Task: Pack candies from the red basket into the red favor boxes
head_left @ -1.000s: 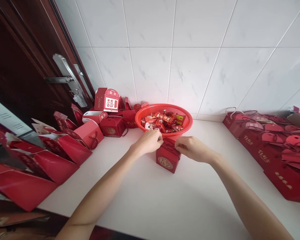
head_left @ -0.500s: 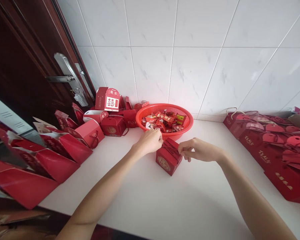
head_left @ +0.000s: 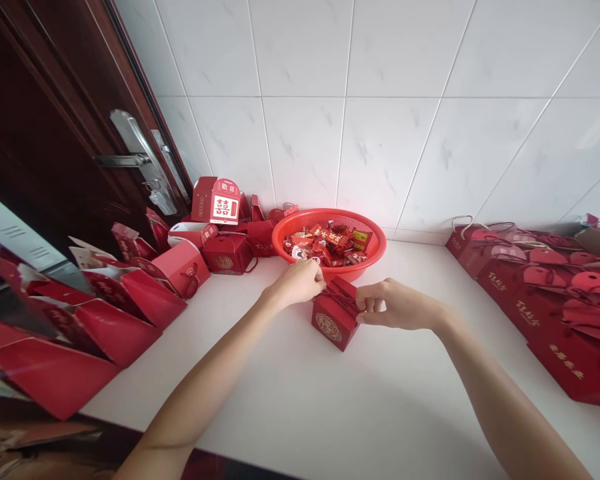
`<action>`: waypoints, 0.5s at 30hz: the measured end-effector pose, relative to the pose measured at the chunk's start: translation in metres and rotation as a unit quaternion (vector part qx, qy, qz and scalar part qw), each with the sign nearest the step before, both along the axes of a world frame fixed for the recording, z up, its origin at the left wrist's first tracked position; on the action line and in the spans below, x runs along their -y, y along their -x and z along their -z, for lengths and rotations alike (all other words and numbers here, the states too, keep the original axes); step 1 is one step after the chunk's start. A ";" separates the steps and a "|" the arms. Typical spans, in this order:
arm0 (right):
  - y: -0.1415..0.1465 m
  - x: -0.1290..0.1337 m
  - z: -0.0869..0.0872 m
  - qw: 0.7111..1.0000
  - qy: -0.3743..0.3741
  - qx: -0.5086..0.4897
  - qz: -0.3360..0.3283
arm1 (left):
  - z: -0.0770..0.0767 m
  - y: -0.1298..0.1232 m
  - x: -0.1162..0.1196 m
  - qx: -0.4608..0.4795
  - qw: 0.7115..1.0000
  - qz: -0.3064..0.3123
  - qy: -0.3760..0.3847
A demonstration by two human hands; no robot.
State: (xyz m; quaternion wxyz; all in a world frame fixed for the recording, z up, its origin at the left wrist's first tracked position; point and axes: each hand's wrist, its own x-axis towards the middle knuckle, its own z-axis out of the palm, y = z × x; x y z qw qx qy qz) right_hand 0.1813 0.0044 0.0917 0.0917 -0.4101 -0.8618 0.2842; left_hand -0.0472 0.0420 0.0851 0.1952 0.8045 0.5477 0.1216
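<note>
A small red gift box (head_left: 334,325) with a round gold emblem stands closed on the white tabletop, one corner turned towards me. Across its top runs a thin dark red cord (head_left: 341,299). My left hand (head_left: 303,280) is closed at the box's left upper edge, pinching the cord's left side; its fingertips are partly hidden. At the right upper edge my right hand (head_left: 380,303) pinches the cord's other side between thumb and curled fingers. Right behind the box sits a red plastic basket (head_left: 375,257) with wrapped candies (head_left: 325,241) in it.
Open red boxes (head_left: 115,313) line the table's left side, with more boxes (head_left: 225,250) stacked by the wall. Rows of filled-looking red boxes (head_left: 535,313) occupy the right. A tiled wall (head_left: 390,147) closes off the back; a dark door (head_left: 45,100) is at left.
My right hand's fingers have curled in more tightly and shifted slightly at the box's right edge. My left hand and the box have hardly moved.
</note>
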 end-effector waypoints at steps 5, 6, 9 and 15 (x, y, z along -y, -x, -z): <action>-0.012 0.014 0.008 0.998 -0.035 -0.045 -0.004 | 0.009 0.010 -0.007 0.150 0.982 -0.003 0.119; -0.015 0.017 0.010 0.998 -0.046 -0.053 0.001 | 0.010 0.011 -0.008 0.171 0.976 -0.003 0.132; -0.021 0.028 0.021 0.994 -0.087 -0.061 0.025 | 0.015 0.013 -0.008 0.234 0.958 -0.010 0.167; -0.021 0.042 0.045 0.982 -0.162 -0.092 0.042 | 0.023 0.019 -0.004 0.313 0.913 -0.046 0.257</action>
